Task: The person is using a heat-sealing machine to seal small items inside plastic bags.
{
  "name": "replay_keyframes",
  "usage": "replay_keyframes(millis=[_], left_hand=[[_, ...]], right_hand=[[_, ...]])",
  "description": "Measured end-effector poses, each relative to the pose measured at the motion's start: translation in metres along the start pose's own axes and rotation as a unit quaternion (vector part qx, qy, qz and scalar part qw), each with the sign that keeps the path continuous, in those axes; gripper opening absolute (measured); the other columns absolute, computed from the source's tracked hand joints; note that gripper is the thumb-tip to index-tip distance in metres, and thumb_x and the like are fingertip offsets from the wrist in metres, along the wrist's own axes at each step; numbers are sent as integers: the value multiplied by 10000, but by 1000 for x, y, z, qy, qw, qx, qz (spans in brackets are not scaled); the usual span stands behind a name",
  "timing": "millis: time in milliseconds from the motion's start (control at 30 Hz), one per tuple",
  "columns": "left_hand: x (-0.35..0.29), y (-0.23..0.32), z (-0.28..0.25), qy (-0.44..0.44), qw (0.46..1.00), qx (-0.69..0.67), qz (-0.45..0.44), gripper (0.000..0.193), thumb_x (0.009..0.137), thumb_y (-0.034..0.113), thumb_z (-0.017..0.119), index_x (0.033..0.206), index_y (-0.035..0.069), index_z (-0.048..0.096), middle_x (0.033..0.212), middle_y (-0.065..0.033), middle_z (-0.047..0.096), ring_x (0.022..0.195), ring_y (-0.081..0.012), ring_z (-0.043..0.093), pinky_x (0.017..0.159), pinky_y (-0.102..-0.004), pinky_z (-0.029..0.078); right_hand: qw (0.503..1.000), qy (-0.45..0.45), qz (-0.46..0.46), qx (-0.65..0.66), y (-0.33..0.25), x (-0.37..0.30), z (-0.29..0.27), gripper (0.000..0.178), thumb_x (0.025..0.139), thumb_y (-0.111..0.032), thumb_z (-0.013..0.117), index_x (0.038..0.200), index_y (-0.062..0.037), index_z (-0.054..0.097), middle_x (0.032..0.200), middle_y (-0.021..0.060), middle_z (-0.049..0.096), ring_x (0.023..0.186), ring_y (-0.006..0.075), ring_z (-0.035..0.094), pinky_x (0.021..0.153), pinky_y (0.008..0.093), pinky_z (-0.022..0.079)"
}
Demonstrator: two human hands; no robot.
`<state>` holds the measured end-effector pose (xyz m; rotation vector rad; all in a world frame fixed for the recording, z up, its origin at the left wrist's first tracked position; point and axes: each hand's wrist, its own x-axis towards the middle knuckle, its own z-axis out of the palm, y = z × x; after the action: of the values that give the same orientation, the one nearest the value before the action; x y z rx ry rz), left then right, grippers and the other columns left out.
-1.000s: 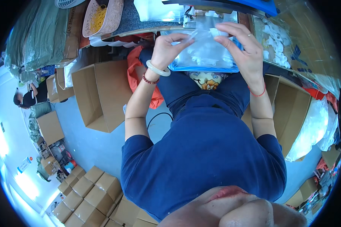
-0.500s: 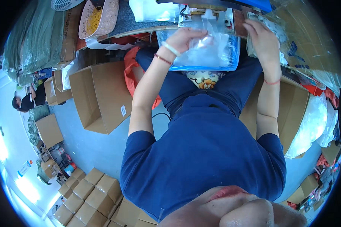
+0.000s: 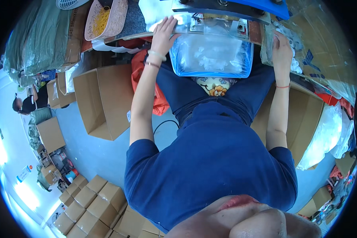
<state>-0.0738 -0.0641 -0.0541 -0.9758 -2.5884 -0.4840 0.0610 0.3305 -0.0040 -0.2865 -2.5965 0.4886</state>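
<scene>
A clear plastic bag (image 3: 212, 55) with a blue rim, filled with small white parts, hangs over my lap with its top under a blue-topped sealing machine (image 3: 242, 6). My left hand (image 3: 164, 33) lies on the bag's upper left corner and presses it against the machine's bed. Off the bag, my right hand (image 3: 281, 49) rests with fingers stretched out on a heap of loose white parts (image 3: 295, 63) in clear wrapping to the right.
An open cardboard box (image 3: 103, 103) stands on the floor at my left, another (image 3: 301, 115) at my right. An orange bag (image 3: 158, 99) lies by my left thigh. A pink basket of yellow bands (image 3: 105, 18) sits up left. Stacked cartons (image 3: 91, 202) and another person (image 3: 25, 104) are further left.
Both hands carried the bag up from my lap to the machine. The right hand then let go and moved right onto the white parts, while the left stayed on the bag.
</scene>
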Motion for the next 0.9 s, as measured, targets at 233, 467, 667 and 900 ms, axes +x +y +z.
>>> replay_keyframes(millis=[233, 467, 667, 900], left_hand=[[-17, 39, -38, 63, 942, -245, -221, 192, 838, 75, 710, 1021, 33, 751, 886, -75, 746, 712, -152, 690, 652, -253, 520], [-10, 97, -71, -43, 785, -557, -267, 217, 853, 119, 747, 1035, 0, 740, 876, -38, 742, 805, -44, 630, 708, -214, 504], [-8, 55, -40, 243, 968, -31, -48, 245, 818, -31, 625, 1048, 15, 695, 1066, -131, 708, 996, -301, 675, 874, -354, 527], [-13, 36, -13, 103, 968, -145, -174, 178, 836, 109, 726, 977, 1, 734, 929, -98, 742, 835, -198, 713, 738, -282, 543]], right_hand=[[959, -29, -29, 279, -99, -16, -44, 196, 919, -112, 661, 1104, -49, 671, 1048, 75, 684, 896, 149, 630, 763, 268, 499], [901, -79, -49, 424, -139, -16, -46, 237, 868, -101, 728, 1090, -24, 701, 1021, 46, 690, 859, 102, 595, 786, 222, 474], [909, -113, -45, 399, -135, -13, -33, 230, 873, -113, 721, 1090, -41, 703, 1011, 50, 691, 845, 111, 599, 773, 239, 478], [922, -132, -22, 363, -122, -37, -24, 221, 868, -116, 716, 1074, -39, 693, 1003, 67, 687, 830, 127, 600, 772, 254, 484]])
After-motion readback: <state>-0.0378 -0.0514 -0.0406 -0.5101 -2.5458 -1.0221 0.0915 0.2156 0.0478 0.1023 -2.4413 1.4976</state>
